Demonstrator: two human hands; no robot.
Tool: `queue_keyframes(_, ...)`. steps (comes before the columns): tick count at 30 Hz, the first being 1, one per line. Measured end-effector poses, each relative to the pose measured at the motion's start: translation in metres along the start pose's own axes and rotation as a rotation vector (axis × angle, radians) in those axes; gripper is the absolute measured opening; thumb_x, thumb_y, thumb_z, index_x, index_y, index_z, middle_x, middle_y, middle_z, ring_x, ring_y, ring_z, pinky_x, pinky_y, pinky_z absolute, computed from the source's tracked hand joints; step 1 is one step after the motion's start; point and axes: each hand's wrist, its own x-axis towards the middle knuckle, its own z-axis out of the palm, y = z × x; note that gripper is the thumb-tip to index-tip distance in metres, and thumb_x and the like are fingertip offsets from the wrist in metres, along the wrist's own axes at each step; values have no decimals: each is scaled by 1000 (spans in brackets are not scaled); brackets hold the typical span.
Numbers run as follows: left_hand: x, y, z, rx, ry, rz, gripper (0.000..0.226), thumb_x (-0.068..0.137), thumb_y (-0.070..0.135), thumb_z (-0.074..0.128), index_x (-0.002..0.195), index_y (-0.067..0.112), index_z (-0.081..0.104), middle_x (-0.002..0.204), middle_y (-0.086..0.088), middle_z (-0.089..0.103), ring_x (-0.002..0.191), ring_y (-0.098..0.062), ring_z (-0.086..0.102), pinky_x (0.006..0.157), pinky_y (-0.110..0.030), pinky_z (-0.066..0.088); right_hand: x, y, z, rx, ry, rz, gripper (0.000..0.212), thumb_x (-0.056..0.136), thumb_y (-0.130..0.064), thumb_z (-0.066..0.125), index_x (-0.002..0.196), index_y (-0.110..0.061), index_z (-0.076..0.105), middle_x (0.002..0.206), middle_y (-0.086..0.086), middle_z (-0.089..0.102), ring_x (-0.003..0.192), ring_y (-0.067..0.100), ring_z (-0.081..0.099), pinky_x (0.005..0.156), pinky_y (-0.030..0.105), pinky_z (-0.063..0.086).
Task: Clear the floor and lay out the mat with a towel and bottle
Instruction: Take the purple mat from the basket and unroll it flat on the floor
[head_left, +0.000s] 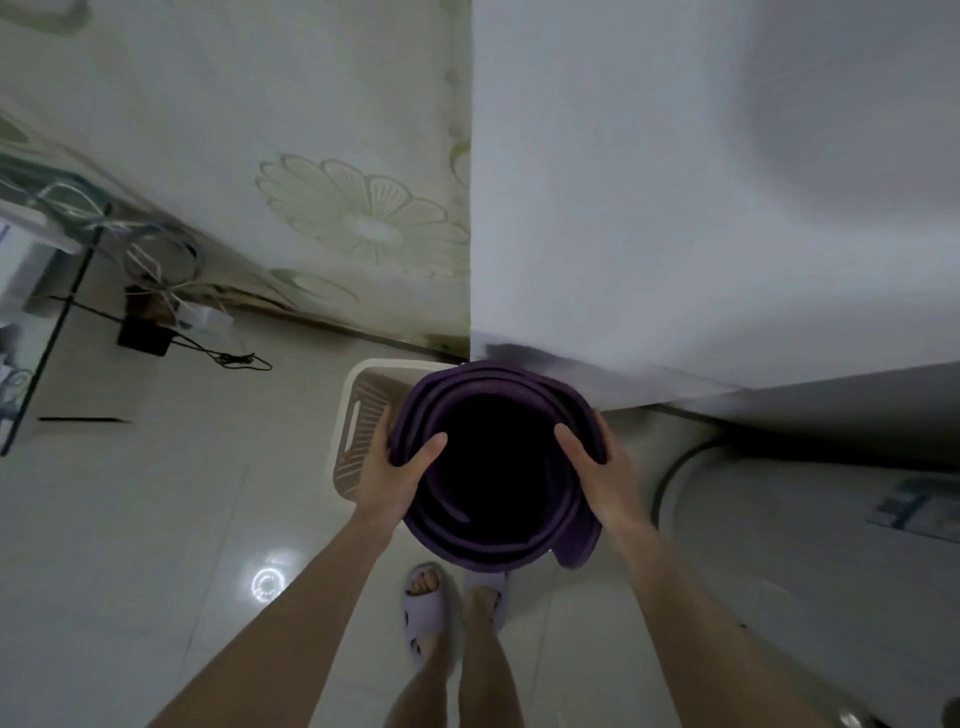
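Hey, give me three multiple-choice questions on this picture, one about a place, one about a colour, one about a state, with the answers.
1. Where is the white basket relative to the mat? A. left of it B. right of it C. on top of it
2. The mat's colour? A. green B. purple C. red
3. The mat is: A. spread flat B. folded C. rolled up
Answers: 1 A, it shows beside the left hand; 2 B, its coils are purple; 3 C, the left hand and right hand grip the roll's rim.
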Motion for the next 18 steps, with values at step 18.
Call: queue_keyframes(18, -15, -13, -1, 146, 121, 205, 35, 95, 36, 51, 123, 16, 60, 98, 2, 65, 96, -19, 60, 78, -28, 41, -21, 7, 23, -146, 174, -206, 38, 93, -41, 56, 111, -10, 68, 93, 8, 70, 88, 24, 64, 72, 28, 41)
